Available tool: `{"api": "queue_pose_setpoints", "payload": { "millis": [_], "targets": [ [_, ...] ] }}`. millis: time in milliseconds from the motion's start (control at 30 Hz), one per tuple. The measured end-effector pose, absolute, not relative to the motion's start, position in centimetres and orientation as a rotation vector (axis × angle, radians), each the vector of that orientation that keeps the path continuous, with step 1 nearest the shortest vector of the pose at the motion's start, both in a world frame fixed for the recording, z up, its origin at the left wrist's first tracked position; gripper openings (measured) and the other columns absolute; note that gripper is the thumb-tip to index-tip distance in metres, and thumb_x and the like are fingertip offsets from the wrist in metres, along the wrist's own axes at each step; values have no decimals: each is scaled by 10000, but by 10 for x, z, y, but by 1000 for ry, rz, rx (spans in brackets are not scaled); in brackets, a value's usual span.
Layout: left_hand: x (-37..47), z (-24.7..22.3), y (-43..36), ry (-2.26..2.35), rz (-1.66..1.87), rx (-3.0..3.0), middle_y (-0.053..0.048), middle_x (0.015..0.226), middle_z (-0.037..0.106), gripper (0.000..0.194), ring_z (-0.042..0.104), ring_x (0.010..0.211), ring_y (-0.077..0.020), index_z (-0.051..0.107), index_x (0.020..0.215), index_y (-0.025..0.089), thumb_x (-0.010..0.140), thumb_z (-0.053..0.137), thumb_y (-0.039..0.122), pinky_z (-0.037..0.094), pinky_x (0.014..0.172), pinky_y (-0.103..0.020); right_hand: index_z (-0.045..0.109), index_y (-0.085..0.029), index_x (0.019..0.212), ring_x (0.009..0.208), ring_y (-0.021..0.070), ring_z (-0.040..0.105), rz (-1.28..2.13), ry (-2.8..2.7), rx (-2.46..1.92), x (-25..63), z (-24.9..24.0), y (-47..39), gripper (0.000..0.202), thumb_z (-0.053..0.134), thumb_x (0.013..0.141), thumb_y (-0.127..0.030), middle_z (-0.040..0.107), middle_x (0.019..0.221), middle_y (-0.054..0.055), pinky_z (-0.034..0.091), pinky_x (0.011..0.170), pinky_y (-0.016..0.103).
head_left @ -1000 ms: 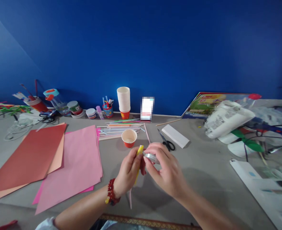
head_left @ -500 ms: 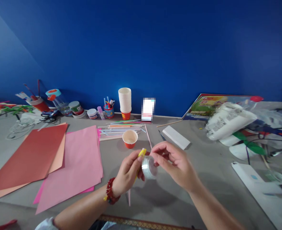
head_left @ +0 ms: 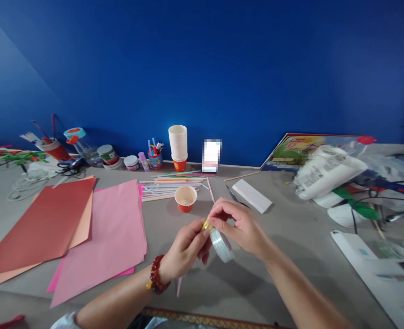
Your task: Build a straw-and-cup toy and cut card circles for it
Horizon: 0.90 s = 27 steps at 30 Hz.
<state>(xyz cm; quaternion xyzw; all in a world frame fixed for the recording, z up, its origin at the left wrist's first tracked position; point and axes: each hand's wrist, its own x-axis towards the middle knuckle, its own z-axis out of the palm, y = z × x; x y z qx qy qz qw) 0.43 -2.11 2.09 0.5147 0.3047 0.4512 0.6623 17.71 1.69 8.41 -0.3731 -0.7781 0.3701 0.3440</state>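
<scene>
My left hand (head_left: 184,249) is closed, pinching a small yellow piece (head_left: 207,224) between thumb and fingers; its exact kind is unclear. Fingertips of my right hand (head_left: 238,224) meet the left ones at this yellow piece and press together there, at the tape. Just below the right fingers hangs a roll of clear tape (head_left: 222,246), tilted and slightly blurred. A thin pale pink stick (head_left: 178,287) shows under my left wrist; whether it is held cannot be seen. Beyond the hands stands a paper cup (head_left: 185,201) with a red base.
Straws (head_left: 169,188) lie behind the cup. Stacked paper cups (head_left: 178,144) stand at the wall, beside a blurred bright screen (head_left: 211,156). Pink sheets (head_left: 113,228) and red sheets (head_left: 47,224) lie left. A white folded card (head_left: 252,195) and plastic-wrapped cups (head_left: 330,171) sit right.
My right hand has moved left and closed in on the yellow piece. The tape roll has swung down and to the right, away from the left fingers.
</scene>
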Motion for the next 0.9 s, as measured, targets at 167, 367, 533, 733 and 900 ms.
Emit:
{"api": "queue_pose_setpoints", "payload": {
  "millis": [167, 367, 533, 733, 900],
  "targets": [
    [5, 25, -21, 767, 983, 1271, 24, 635, 526, 315, 524, 485, -79, 564, 959, 150, 983, 437, 438, 446, 485, -196, 600, -213, 847, 730, 146, 580, 992, -1983, -1073, 179, 81, 18, 154, 546, 961, -301, 623, 815, -2, 431, 648, 256],
    [4, 31, -24, 843, 1040, 1321, -21, 743, 623, 230, 626, 615, -114, 566, 1005, 153, 971, 493, 368, 495, 598, -228, 601, -213, 845, 735, 149, 586, 1039, -1978, -1096, 181, 79, 21, 156, 560, 951, -321, 637, 808, -6, 424, 642, 250],
    [4, 31, -21, 777, 1090, 1244, -12, 761, 594, 225, 601, 622, -110, 587, 1028, 152, 948, 538, 357, 506, 614, -244, 609, -210, 827, 726, 146, 572, 1063, -1982, -1069, 182, 78, 23, 187, 565, 949, -345, 632, 783, -10, 418, 649, 253],
    [2, 33, -18, 840, 1132, 1258, 6, 656, 560, 289, 583, 540, -113, 622, 959, 149, 959, 497, 410, 473, 540, -229, 616, -205, 799, 727, 144, 570, 990, -1998, -1045, 178, 78, 20, 182, 587, 936, -322, 626, 773, -12, 413, 662, 256],
    [0, 37, -16, 936, 1102, 1467, 8, 624, 559, 301, 579, 494, -96, 629, 884, 153, 982, 461, 383, 448, 518, -205, 617, -206, 793, 723, 136, 565, 966, -1990, -1013, 175, 80, 18, 182, 589, 939, -311, 610, 766, -18, 418, 676, 256]
  ]
}}
